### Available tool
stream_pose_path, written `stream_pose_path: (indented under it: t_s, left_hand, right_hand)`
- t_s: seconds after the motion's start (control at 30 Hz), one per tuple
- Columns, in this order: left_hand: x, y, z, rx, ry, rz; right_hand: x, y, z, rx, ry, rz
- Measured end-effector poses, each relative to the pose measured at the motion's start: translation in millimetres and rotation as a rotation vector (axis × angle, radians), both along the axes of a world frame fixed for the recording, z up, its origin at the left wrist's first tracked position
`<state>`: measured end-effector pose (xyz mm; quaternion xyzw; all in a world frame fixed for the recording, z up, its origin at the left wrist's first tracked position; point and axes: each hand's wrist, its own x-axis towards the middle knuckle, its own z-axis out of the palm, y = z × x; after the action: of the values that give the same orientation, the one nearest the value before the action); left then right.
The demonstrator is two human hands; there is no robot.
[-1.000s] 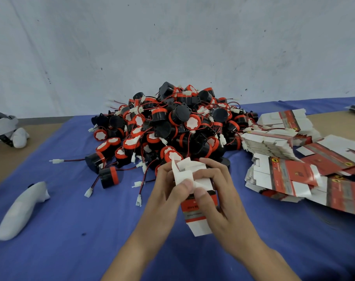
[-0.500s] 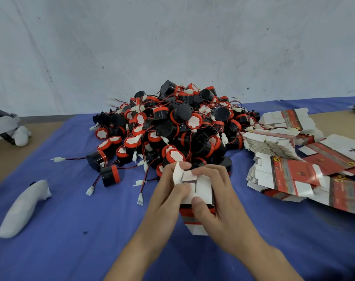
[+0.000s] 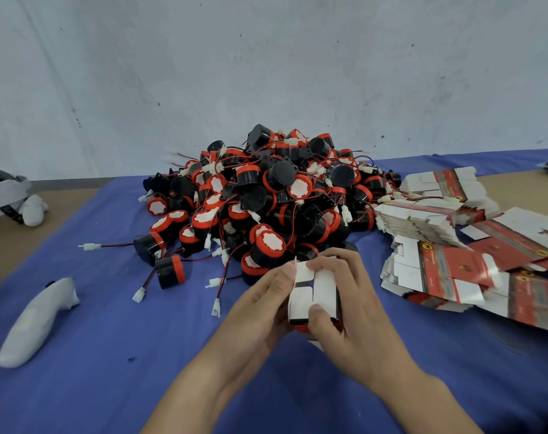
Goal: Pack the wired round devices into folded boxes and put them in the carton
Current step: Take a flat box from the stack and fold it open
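We find both hands closed around one small folded box [image 3: 313,291] over the blue cloth [image 3: 110,364]; we cannot tell whether the box rests on it. The left hand [image 3: 263,305] grips the box's left side, its thumb pressed against the edge of a white end flap. The right hand [image 3: 351,308] curls round the right side, with its fingers hooked over the far edge and its thumb pressed on the near part of the flaps. The white end flaps face up, lying nearly closed with dark gaps between them, and a red band of the box shows below the right thumb. The contents of the box are hidden. Just beyond the grip, near the right fingertips, lies the heap of wired round devices [image 3: 266,202]: black bodies, red rims, white faces, and red and black leads ending in white plugs. To the right of the grip, well apart, sit stacks of flat red and white box blanks [image 3: 438,267]. Far to the left of the grip a white handheld controller [image 3: 34,324] lies on the cloth. Beyond it a white headset [image 3: 3,195] rests on the bare brown table [image 3: 22,236].
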<state>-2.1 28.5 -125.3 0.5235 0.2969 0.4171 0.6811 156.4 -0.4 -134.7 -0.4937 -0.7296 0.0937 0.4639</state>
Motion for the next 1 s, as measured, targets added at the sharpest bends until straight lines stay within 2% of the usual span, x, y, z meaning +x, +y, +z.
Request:
stream_pose_path:
  t_s: [0.3, 0.63, 1.0]
  left_hand:
    - [1.9, -3.7, -0.6, -0.062, -0.005, 0.066]
    - [0.5, -0.3, -3.2, -0.029, 0.035, 0.06]
    - [-3.2, 0.3, -7.3, 0.03, 0.129, 0.092]
  right_hand:
    - [-2.8, -1.6, 0.3, 0.046, -0.062, 0.034]
    - [-1.3, -1.1, -3.7, 0.055, -0.12, 0.033]
    - [-0.3, 3.2, -9.1, 0.158, -0.235, -0.018]
